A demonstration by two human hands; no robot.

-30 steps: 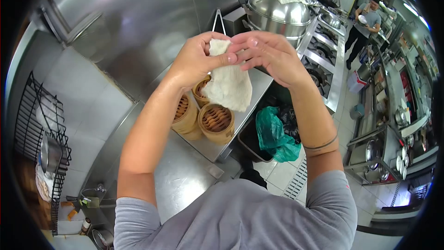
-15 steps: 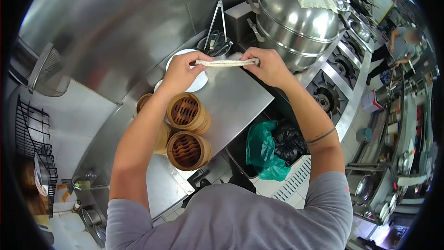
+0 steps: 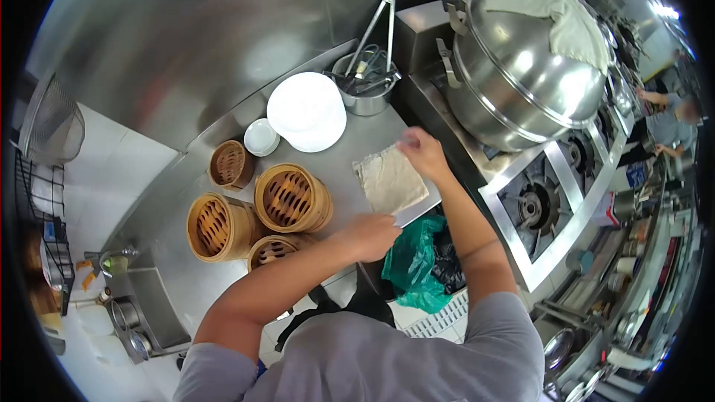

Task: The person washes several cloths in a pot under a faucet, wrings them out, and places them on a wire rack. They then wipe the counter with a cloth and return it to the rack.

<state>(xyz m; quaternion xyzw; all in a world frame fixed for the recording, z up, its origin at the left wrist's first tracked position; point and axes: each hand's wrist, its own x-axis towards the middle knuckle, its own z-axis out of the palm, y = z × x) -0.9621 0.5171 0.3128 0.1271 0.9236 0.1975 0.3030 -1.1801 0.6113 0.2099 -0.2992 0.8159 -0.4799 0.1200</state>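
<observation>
A square of off-white cloth (image 3: 392,180) lies spread on the steel counter, near its right end, with frayed edges. At its far right corner, my right hand (image 3: 423,152) pinches the cloth between thumb and fingers. My left hand (image 3: 375,237) is closed at the cloth's near edge, by the counter's front. Its fingertips are partly hidden. To the left of the cloth stand several round bamboo steamers (image 3: 293,197) with slatted bases.
White plates (image 3: 307,112) and a small white dish (image 3: 261,137) sit at the back. A metal pot (image 3: 370,97) holds tongs. A large lidded steamer pot (image 3: 521,67) stands right, by gas burners (image 3: 532,208). A green bag (image 3: 415,264) hangs below the counter's edge. A person (image 3: 672,129) stands far right.
The folded cloth held up between both hands is now lowered and spread on the counter. My left hand has come down toward the front edge. The view has shifted.
</observation>
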